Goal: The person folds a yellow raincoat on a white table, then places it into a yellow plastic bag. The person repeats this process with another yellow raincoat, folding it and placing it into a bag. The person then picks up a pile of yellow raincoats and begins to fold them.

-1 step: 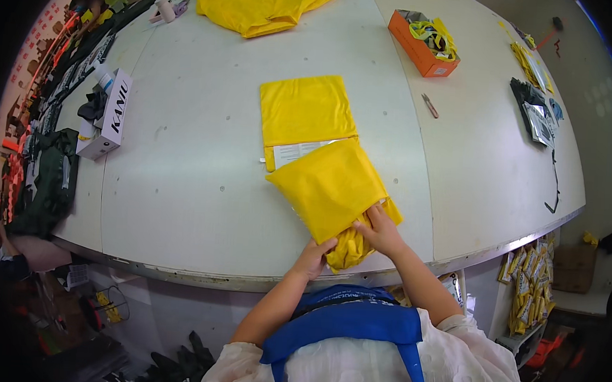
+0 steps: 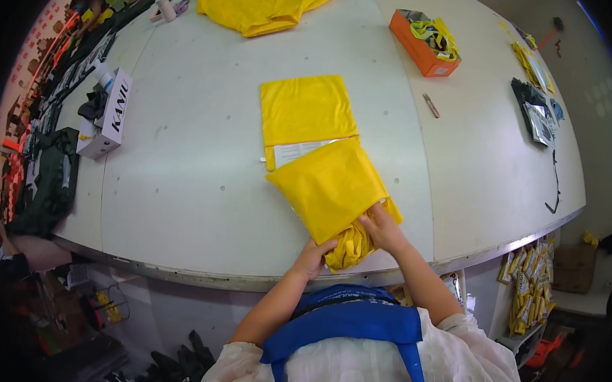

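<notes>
A bunched yellow cloth (image 2: 351,249) bulges from the near end of a flat yellow fabric pouch (image 2: 330,187) in front of me. At the bunch's left side, my left hand (image 2: 309,260) is closed on it, thumb on top. My right hand (image 2: 384,232) grips the bunch from the right, with its fingertips partly hidden beneath the pouch's edge. Under the pouch's far end lies another flat yellow fabric piece (image 2: 307,108). Between the two shows a white printed sheet (image 2: 301,151).
A large yellow fabric piece (image 2: 264,5) lies at the far side. An orange box (image 2: 424,48) of straps and small thread snips (image 2: 431,105) are to the right. A white box (image 2: 113,122) and dark garments (image 2: 50,177) sit left. The table edge (image 2: 204,278) runs before me.
My right hand's thumb and fingers have shifted slightly at the bunched yellow cloth. My left hand keeps its place.
</notes>
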`<act>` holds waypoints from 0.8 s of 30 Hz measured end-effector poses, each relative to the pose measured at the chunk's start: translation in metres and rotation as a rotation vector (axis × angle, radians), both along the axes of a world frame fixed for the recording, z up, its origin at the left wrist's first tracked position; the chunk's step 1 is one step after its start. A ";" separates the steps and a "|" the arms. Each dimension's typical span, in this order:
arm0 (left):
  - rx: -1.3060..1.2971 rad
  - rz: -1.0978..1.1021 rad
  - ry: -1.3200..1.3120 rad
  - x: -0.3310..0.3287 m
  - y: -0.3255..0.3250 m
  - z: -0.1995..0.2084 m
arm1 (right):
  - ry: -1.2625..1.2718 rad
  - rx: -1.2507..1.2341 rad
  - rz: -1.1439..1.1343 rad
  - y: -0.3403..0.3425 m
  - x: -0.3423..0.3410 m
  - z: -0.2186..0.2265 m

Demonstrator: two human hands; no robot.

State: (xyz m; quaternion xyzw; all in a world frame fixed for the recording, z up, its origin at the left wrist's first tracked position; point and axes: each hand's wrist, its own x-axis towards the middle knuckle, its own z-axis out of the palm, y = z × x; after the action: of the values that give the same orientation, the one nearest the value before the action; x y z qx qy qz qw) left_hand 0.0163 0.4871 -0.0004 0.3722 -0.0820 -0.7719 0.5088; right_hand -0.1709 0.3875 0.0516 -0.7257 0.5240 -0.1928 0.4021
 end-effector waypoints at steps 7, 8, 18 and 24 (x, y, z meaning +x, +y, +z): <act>-0.024 0.092 -0.009 0.002 0.003 0.008 | 0.576 -0.613 0.118 0.003 0.010 0.023; -0.024 0.076 0.022 0.004 0.001 0.013 | 0.529 -0.663 0.162 0.012 0.017 0.028; -0.081 -0.073 -0.255 0.010 -0.010 0.025 | 0.227 -0.150 0.130 0.040 0.033 0.015; -0.025 -0.053 -0.021 0.017 0.001 0.004 | 0.299 -0.256 0.127 0.016 0.016 -0.005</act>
State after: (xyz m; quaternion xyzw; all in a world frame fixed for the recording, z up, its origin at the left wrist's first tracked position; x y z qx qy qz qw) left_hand 0.0336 0.4883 0.0040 0.3715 -0.1069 -0.7800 0.4920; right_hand -0.1551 0.4030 0.0468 -0.8229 0.5023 -0.1223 0.2357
